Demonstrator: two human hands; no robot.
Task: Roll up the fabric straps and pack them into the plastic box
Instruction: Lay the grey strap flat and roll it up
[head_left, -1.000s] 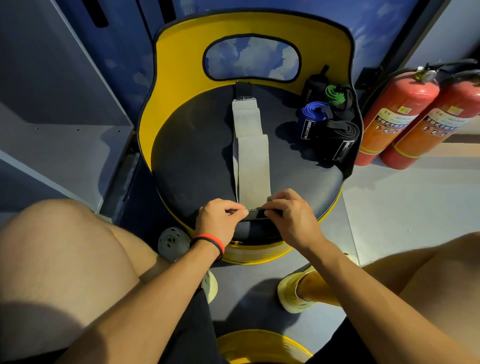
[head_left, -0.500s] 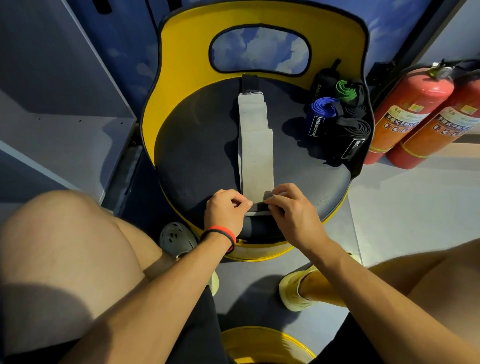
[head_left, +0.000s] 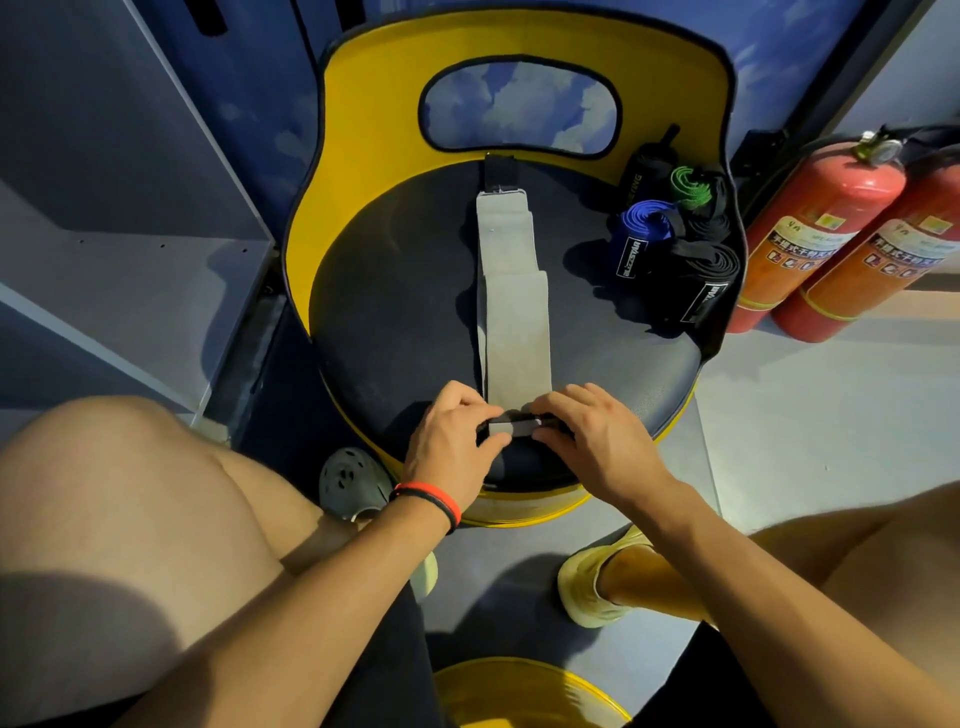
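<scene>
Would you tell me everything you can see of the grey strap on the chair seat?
The grey strap is a long, flat band of woven-looking fabric, lying lengthwise down the dark seat, partly doubled over itself. A black tab caps its far end. At the near end, the left hand and right hand pinch a started roll.

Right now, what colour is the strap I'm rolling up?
The strap is light grey; head view shows it best.
</scene>
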